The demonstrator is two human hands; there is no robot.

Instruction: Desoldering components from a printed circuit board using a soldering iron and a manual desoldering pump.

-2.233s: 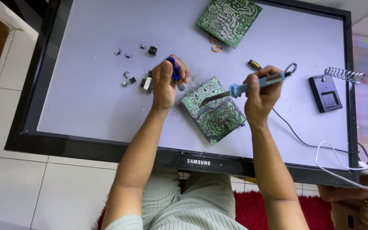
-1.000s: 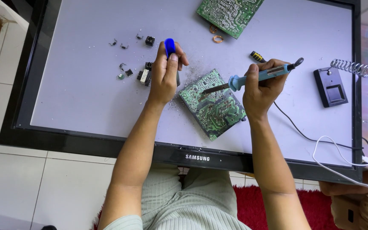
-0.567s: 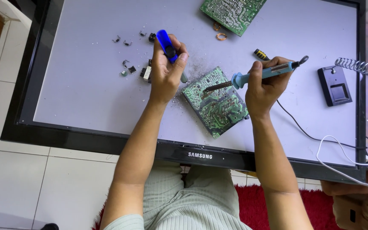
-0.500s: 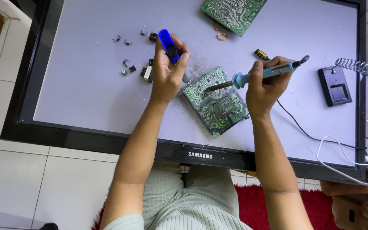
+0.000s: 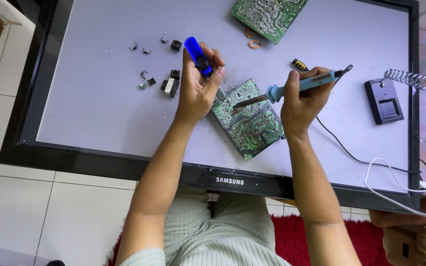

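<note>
A green circuit board (image 5: 250, 119) lies on the white face of a flat screen panel (image 5: 89, 103) laid flat. My right hand (image 5: 301, 101) grips a blue-handled soldering iron (image 5: 301, 84), whose dark tip rests on the board's upper part. In my left hand (image 5: 198, 88) is a blue desoldering pump (image 5: 197, 55). Its top points up and away, and its nozzle comes down at the board's upper left corner. Both hands sit just above the board.
Small black components (image 5: 169, 84) and bits lie left of my left hand. A second green circuit board (image 5: 267, 14) and a copper coil (image 5: 255, 44) lie at the far edge. A black iron stand with a spring (image 5: 388, 101) is at right, with cables (image 5: 395, 182) trailing.
My left hand has raised and tilted the blue pump, moving slightly right toward the board's corner. The soldering iron tip stays on the board. The camera view shifted a little.
</note>
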